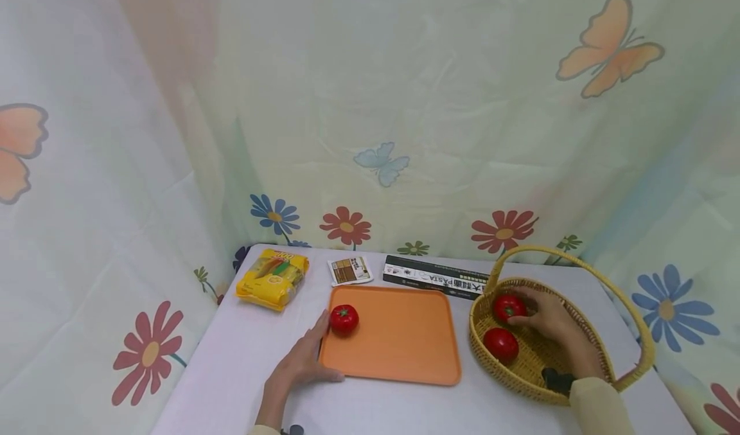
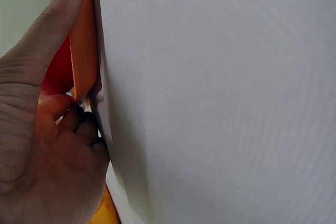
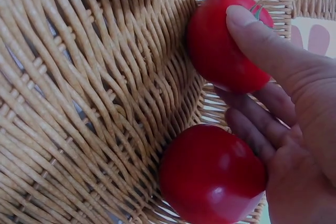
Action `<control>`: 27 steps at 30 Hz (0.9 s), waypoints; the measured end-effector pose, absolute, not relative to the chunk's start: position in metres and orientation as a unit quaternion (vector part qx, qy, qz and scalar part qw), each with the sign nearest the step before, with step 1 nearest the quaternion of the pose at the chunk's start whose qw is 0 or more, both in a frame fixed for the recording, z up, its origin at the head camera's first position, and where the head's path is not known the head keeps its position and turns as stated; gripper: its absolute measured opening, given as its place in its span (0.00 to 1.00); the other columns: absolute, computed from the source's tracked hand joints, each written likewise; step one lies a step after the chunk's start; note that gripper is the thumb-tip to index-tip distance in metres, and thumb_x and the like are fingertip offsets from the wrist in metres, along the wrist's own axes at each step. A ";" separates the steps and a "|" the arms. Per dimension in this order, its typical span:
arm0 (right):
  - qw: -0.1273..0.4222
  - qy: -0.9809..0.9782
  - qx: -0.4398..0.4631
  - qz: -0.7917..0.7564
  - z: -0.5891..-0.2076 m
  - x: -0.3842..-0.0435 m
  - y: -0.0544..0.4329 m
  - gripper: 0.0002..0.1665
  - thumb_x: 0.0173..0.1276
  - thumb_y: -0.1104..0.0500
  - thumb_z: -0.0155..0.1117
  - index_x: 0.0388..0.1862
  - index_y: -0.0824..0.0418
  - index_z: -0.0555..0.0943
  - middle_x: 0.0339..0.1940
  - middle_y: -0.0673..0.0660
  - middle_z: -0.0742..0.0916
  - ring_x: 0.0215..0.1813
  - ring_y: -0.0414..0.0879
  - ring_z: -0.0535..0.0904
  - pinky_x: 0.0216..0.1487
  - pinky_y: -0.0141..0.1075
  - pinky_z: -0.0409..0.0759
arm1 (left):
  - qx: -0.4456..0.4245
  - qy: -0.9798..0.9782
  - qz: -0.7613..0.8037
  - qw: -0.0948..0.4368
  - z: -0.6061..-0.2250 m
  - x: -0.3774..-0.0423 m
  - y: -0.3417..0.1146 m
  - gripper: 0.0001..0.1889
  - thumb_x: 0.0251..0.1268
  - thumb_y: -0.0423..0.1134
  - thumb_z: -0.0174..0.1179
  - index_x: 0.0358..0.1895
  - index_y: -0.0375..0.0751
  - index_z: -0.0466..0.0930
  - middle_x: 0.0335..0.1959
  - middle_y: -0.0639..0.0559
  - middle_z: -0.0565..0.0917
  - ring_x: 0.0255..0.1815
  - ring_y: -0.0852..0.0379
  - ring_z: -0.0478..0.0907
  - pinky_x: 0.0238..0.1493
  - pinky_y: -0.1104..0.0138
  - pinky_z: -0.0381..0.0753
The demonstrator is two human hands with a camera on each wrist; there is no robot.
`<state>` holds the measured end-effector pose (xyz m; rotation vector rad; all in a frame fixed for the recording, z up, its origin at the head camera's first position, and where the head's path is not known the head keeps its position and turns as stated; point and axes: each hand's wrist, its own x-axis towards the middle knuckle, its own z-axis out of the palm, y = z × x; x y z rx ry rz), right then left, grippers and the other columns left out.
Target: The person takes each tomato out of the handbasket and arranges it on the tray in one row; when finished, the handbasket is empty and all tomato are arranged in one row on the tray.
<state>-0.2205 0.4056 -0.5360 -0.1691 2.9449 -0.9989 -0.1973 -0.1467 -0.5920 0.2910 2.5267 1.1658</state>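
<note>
My left hand (image 1: pixel 302 359) lies at the near left corner of an orange tray (image 1: pixel 399 338). Its thumb (image 2: pixel 62 9) extends along the near rim and its fingers touch the left rim. A red tomato (image 1: pixel 344 320) with a green stem sits on the tray near those fingers. Inside a wicker basket (image 1: pixel 483 336), my right hand (image 1: pixel 548 316) grips a tomato (image 3: pixel 218 40) between thumb and fingers. Another tomato (image 3: pixel 212 174) lies beneath that hand, hidden in the head view. A third tomato (image 1: pixel 501 345) shows at the top edge of the right wrist view.
Behind the tray lie a yellow packet (image 1: pixel 273 279), a small white sachet (image 1: pixel 350 271) and a long dark pasta box (image 1: pixel 433 275). The basket's tall handle (image 1: pixel 615 293) arches over its right side. A patterned curtain (image 1: pixel 439 133) hangs around the white table (image 1: pixel 243 345).
</note>
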 end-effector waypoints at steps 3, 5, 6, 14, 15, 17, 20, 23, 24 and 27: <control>0.029 0.942 -0.060 -0.330 -0.535 -0.220 0.405 0.42 0.65 0.57 0.83 0.73 0.71 0.76 0.66 0.76 0.82 0.66 0.77 0.79 0.64 0.69 0.82 | 0.103 0.889 0.412 0.170 -0.591 -0.197 -0.147 0.73 0.44 0.56 0.88 0.91 0.50 0.45 0.90 0.48 0.52 0.89 0.35 0.50 0.83 0.32 0.54; 0.042 0.939 -0.060 -0.335 -0.533 -0.220 0.405 0.42 0.64 0.58 0.84 0.73 0.71 0.76 0.67 0.77 0.81 0.67 0.78 0.78 0.64 0.68 0.83 | 0.103 0.889 0.411 0.171 -0.591 -0.196 -0.147 0.73 0.44 0.56 0.88 0.91 0.50 0.45 0.90 0.47 0.52 0.89 0.35 0.50 0.83 0.32 0.54; 0.047 0.938 -0.059 -0.338 -0.533 -0.220 0.405 0.43 0.63 0.59 0.84 0.73 0.71 0.76 0.67 0.77 0.80 0.66 0.78 0.78 0.63 0.68 0.83 | 0.104 0.889 0.412 0.171 -0.591 -0.196 -0.147 0.73 0.44 0.56 0.88 0.91 0.49 0.45 0.90 0.47 0.52 0.89 0.35 0.50 0.83 0.32 0.54; 0.064 0.940 -0.040 -0.334 -0.529 -0.221 0.405 0.46 0.60 0.63 0.85 0.74 0.72 0.76 0.68 0.79 0.78 0.64 0.75 0.78 0.64 0.70 0.81 | 0.101 0.887 0.415 0.174 -0.590 -0.195 -0.146 0.74 0.43 0.57 0.88 0.90 0.49 0.45 0.90 0.46 0.53 0.88 0.33 0.51 0.82 0.31 0.56; 0.062 0.940 -0.040 -0.333 -0.529 -0.221 0.405 0.45 0.60 0.63 0.85 0.74 0.73 0.76 0.68 0.80 0.78 0.64 0.75 0.78 0.63 0.70 0.81 | 0.100 0.887 0.415 0.175 -0.590 -0.196 -0.146 0.74 0.43 0.57 0.88 0.91 0.50 0.45 0.90 0.46 0.53 0.88 0.33 0.51 0.82 0.32 0.56; 0.058 0.940 -0.036 -0.335 -0.528 -0.221 0.404 0.45 0.60 0.61 0.86 0.73 0.73 0.76 0.67 0.80 0.79 0.63 0.75 0.78 0.63 0.70 0.82 | 0.100 0.887 0.415 0.175 -0.590 -0.196 -0.146 0.74 0.43 0.57 0.89 0.91 0.50 0.45 0.90 0.46 0.53 0.88 0.33 0.51 0.82 0.31 0.56; 0.054 0.937 -0.029 -0.344 -0.528 -0.219 0.404 0.45 0.61 0.58 0.86 0.72 0.74 0.77 0.66 0.79 0.81 0.65 0.77 0.79 0.63 0.67 0.83 | 0.106 0.888 0.414 0.168 -0.592 -0.196 -0.148 0.74 0.43 0.56 0.89 0.90 0.49 0.46 0.90 0.47 0.52 0.88 0.34 0.50 0.83 0.32 0.54; 0.050 0.934 -0.023 -0.352 -0.529 -0.218 0.404 0.46 0.61 0.55 0.86 0.72 0.75 0.77 0.66 0.79 0.82 0.66 0.78 0.79 0.63 0.66 0.84 | 0.114 0.888 0.415 0.161 -0.594 -0.197 -0.150 0.74 0.43 0.56 0.89 0.90 0.48 0.46 0.91 0.48 0.51 0.89 0.34 0.49 0.84 0.33 0.51; 0.046 0.934 -0.022 -0.354 -0.529 -0.217 0.403 0.46 0.62 0.54 0.86 0.72 0.75 0.77 0.66 0.79 0.82 0.66 0.78 0.79 0.63 0.66 0.84 | 0.115 0.887 0.417 0.160 -0.595 -0.197 -0.150 0.74 0.43 0.56 0.89 0.90 0.49 0.46 0.91 0.48 0.51 0.89 0.34 0.49 0.84 0.33 0.51; 0.035 0.933 -0.022 -0.357 -0.528 -0.215 0.403 0.46 0.61 0.52 0.86 0.71 0.75 0.78 0.66 0.78 0.82 0.65 0.77 0.80 0.62 0.66 0.85 | 0.112 0.887 0.418 0.164 -0.596 -0.197 -0.150 0.73 0.43 0.57 0.88 0.90 0.51 0.46 0.91 0.49 0.51 0.89 0.35 0.49 0.84 0.32 0.51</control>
